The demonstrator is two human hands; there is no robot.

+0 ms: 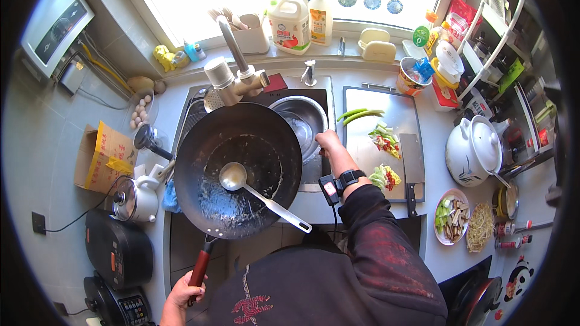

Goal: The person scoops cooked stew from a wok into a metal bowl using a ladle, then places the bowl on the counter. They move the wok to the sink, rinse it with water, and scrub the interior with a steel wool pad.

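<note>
A large dark wok (253, 154) is held by its reddish wooden handle in my left hand (188, 289), over the left part of the sink. A metal ladle (272, 206) rests inside the wok, its bowl low in the pan and its handle over the rim. Residue and a wet sheen mark the wok's inner surface. My right hand (330, 141) grips the rim of a stainless steel basin (322, 117) that stands in the sink (333, 99), partly hidden by the wok. Above the wok's far edge stands the faucet (235, 50).
Right of the sink, a cutting board (358, 145) carries chopped vegetables and a cleaver (410, 158). Beyond it are a white lidded pot (466, 154) and a plate of cut vegetables (466, 217). A kettle (147, 199) and a rice cooker (120, 249) stand at left.
</note>
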